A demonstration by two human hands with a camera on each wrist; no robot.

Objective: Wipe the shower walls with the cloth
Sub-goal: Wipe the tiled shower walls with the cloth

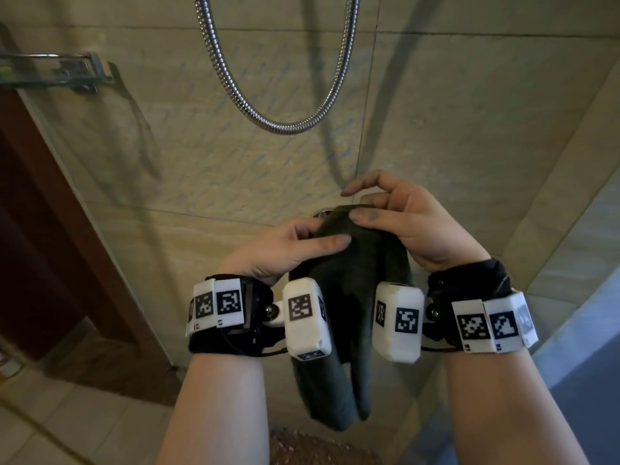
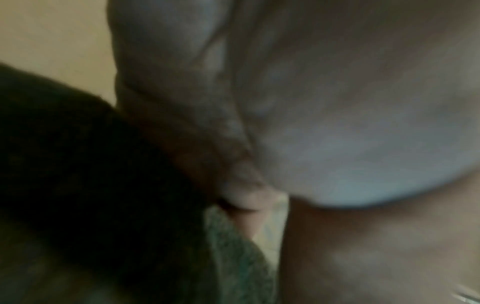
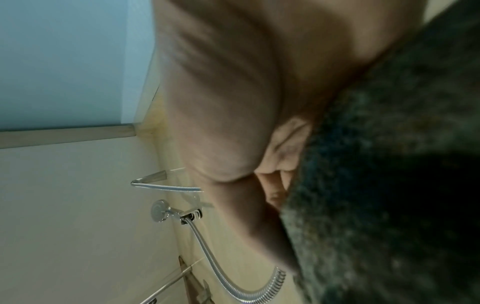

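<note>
Both hands pinched the cloth [image 1: 349, 283] at its top fold: left hand [image 1: 285, 250] at 9 o'clock, right hand [image 1: 412, 223] at 3. It hung before the wall [image 1: 235, 162], probably soft, light, best bunched.

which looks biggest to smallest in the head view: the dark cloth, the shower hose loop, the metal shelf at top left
As they appear in the head view:
1. dark cloth, the largest solid patch, though nearest the camera
2. shower hose, a long loop but thin
3. metal shelf, smallest, partly cut by the frame edge

Cloth against hose is unsure.
</note>
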